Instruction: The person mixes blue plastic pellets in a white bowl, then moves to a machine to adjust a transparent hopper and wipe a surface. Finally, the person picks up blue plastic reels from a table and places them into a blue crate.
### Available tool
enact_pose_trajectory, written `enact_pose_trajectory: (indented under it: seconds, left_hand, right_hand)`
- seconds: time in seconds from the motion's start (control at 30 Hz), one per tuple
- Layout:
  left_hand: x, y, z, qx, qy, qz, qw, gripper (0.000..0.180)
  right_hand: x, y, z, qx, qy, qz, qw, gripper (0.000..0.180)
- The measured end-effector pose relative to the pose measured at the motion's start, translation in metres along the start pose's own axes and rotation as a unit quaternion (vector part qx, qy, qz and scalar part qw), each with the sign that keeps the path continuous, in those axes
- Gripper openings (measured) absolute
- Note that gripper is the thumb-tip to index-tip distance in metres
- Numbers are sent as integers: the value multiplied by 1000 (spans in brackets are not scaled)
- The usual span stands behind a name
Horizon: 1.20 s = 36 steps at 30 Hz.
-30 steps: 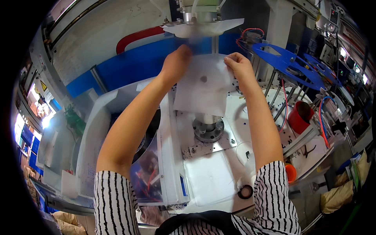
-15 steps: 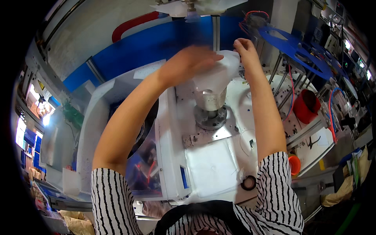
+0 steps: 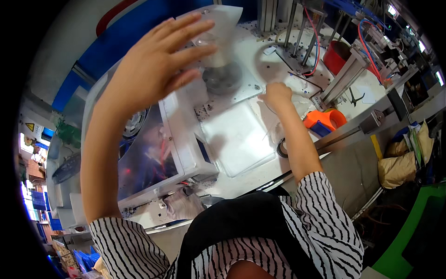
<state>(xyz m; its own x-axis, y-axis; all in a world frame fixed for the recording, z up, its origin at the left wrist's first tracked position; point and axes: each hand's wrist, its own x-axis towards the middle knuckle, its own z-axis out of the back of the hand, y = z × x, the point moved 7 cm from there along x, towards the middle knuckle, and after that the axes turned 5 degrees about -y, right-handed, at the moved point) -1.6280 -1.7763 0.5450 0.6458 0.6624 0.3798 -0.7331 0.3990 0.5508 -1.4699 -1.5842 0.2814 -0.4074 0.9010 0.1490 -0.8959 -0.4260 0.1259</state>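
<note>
My left hand (image 3: 155, 63) is raised at the upper left, fingers spread, with nothing seen in it. Just beyond its fingertips, a translucent white plastic sheet (image 3: 225, 17) rests over a blurred metal cylinder, whose round base (image 3: 225, 79) is bolted to a plate. My right hand (image 3: 278, 96) is closed low over the white worktop, beside that plate's right corner; whatever its curled fingers hold, if anything, is hidden. Between my arms lies a stack of flat white translucent sheets (image 3: 239, 139). A dark tape roll (image 3: 282, 148) is partly covered by my right forearm.
A white-framed box with a clear cover (image 3: 148, 162) stands left of the stack. To the right are an orange tape dispenser (image 3: 327, 121), a red container (image 3: 337, 56), cutters (image 3: 355, 96) and a metal-post fixture (image 3: 297, 60). A crumpled cloth (image 3: 182, 203) lies at the front edge.
My right hand has left the sheet over the cylinder and come down toward the stack. My left hand has moved left off the sheet, its fingers spreading. The view has shifted too.
</note>
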Motion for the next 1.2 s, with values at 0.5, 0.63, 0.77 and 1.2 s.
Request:
enact_pose_trajectory:
  seconds: [0.5, 0.63, 0.77, 1.2]
  left_hand:
    - [8, 3, -32, -373, 57, 247, 892, 42]
    - [14, 14, -58, -681, 0, 456, 573, 46]
    - [28, 16, -52, -644, 44, 447, 619, 35]
    - [50, 147, -102, -538, -221, 551, 598, 16]
  right_hand:
    - [-64, 12, 122, 635, -306, 86, 704, 10]
    - [-101, 96, 194, 307, -361, 353, 807, 18]
    - [-103, 106, 217, 252, -411, 383, 788, 21]
    - [81, 72, 238, 587, -281, 86, 755, 27]
